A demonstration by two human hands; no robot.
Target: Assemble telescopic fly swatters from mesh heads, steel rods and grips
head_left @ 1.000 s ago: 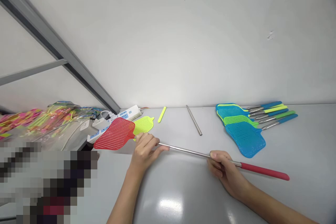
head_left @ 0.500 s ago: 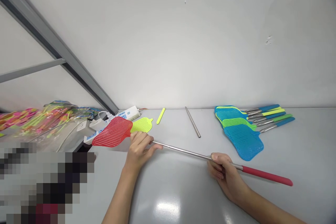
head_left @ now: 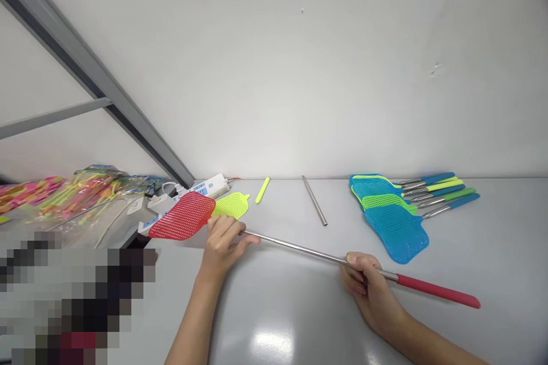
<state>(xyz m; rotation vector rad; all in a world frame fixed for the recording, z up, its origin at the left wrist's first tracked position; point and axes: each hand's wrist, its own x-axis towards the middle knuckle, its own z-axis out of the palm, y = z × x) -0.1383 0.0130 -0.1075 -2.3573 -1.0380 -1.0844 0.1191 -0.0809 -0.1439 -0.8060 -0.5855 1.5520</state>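
A red fly swatter (head_left: 184,217) with a long metal rod and a red grip is held across the grey table, its grip end to the right. My left hand (head_left: 223,242) is closed round the rod close to the perforated head. Farther right, my right hand (head_left: 369,282) grips the rod just short of the red grip. Behind my left hand lies a yellow swatter head (head_left: 232,206), partly covered. A loose yellow grip (head_left: 262,190) and a bare metal rod (head_left: 314,201) lie on the table beyond my hands.
Several fly swatters in blue and green (head_left: 396,231) are stacked at the right near the wall. A white power strip (head_left: 212,186) with plugs stands at the back left. Plastic bags of colourful swatter parts (head_left: 85,199) lie at far left, beneath a grey metal frame (head_left: 124,120).
My left hand has shifted slightly left along with the rod, and the red grip end sits slightly farther right and lower. Both hands keep their hold.
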